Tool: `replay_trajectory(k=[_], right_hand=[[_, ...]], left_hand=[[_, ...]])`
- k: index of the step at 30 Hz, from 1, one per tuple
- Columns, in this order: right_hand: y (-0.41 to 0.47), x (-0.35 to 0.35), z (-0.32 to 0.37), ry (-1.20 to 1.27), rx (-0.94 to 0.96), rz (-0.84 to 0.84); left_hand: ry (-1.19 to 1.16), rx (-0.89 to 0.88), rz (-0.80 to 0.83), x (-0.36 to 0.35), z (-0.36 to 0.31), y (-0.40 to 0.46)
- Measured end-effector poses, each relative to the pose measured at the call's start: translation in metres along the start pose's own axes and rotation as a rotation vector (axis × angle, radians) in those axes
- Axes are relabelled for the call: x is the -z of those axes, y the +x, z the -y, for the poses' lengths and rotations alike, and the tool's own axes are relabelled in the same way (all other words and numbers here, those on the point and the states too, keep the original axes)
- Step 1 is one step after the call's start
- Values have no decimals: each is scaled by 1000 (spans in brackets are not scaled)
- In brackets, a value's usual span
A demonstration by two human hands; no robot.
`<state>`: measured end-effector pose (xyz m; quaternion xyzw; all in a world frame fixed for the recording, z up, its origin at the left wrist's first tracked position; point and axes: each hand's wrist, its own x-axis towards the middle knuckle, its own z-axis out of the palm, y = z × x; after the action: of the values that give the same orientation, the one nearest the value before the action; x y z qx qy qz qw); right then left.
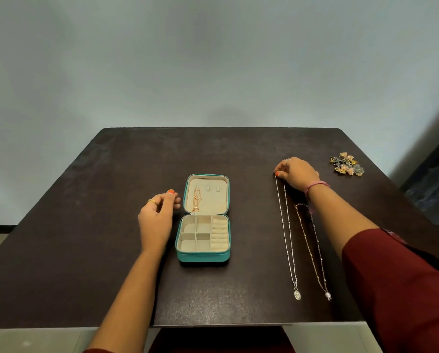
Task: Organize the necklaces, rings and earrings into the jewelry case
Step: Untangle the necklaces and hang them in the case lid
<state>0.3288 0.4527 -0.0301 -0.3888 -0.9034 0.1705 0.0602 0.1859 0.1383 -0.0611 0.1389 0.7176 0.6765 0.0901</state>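
Fingers, right: the right hand (296, 174) sits at about 2 o'clock on the bench (111, 250), fingertips curled down and pinching the top of the silver necklace (286, 225).
Fingers, left: the left hand (157, 215) hovers just at 9 o'clock of the jewelry case (204, 256), fingers loosely curled and holding nothing, as far as I can tell.
Silver necklace: it lies stretched toward 6 o'clock, its oval pendant (297, 294) at the near end.
Second chain: a gold necklace (312, 250) lies just beside it at 3 o'clock, apart from it lower down; near the right wrist I cannot tell whether they touch.
Case: open, lid flat toward 12 o'clock, one rose-gold necklace (196, 200) already hung on the lid's left hook; two hooks to its right look free.
Earrings and rings: a small heap (347, 164) waits at 2 o'clock, well apart from the case.
Doing it well: lift straight up so the pendant trails clear of the gold chain, then use the left hand to steady the lid while hooking.
Risk: dragging sideways would likely tangle both chains.
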Motion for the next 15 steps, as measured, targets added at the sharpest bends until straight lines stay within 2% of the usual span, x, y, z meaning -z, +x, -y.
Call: replay_trajectory(k=[5, 10, 15], right_hand=[[-5, -3, 5, -36, -26, -30], [-22, 15, 8, 221, 50, -71], [-54, 49, 21, 340, 167, -86]], left_hand=[[-44, -7, -14, 1, -2, 0], [-124, 14, -24, 3, -5, -2], [-294, 94, -27, 7, -7, 1]])
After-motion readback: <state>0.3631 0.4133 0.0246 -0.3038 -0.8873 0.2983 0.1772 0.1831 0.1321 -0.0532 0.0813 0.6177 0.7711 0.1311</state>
